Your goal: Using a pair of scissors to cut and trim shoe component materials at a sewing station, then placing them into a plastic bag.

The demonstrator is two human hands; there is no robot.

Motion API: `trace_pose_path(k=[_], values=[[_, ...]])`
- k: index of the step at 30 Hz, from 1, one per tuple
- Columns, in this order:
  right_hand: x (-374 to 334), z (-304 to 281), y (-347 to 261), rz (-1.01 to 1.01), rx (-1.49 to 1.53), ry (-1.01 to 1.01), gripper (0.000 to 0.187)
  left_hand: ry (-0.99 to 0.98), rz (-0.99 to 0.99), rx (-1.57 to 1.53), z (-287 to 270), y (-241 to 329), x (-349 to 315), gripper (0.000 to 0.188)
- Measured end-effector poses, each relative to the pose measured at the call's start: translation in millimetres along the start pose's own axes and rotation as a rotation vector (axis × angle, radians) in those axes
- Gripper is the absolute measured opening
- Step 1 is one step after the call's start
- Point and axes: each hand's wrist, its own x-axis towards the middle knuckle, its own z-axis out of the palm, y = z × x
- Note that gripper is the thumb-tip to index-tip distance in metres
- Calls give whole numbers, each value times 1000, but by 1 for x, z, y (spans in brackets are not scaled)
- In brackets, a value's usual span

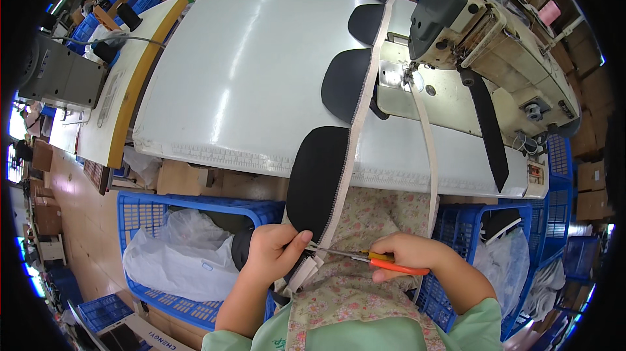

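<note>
My left hand (269,248) is closed in a pinch on the lower end of a rounded black fabric piece (317,178). A beige tape (360,113) is stitched along that piece's straight edge and joins it in a chain to more black pieces (345,83) lying up the table. My right hand (405,254) grips scissors (399,267) with orange and yellow handles. Their blades reach left to the tape beside my left fingertips; whether they are cutting into it I cannot tell. Below the blades hangs a short tape end (305,274).
A sewing machine (486,44) stands at the right of the white table (222,77). A second beige strip (427,136) runs from its needle area toward my lap. A dark strap (489,129) hangs there. Blue baskets (140,211) holding plastic bags flank me, and another machine table (124,90) stands left.
</note>
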Motion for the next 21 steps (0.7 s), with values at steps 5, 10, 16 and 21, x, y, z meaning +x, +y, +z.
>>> trace_pose_path(k=[5,10,16,21], values=[[-2,-5,-8,136,30,-27,38,2,-15,9,-2,1,0,34],[-12,-3,6,-38,-67,52,48,77,-96,-57,-7,0,-7,34],[35,4,-25,-174,676,730,28,51,155,-109,-24,7,-30,35],[84,-3,-59,-401,844,859,23,32,86,-105,-34,12,-50,31]])
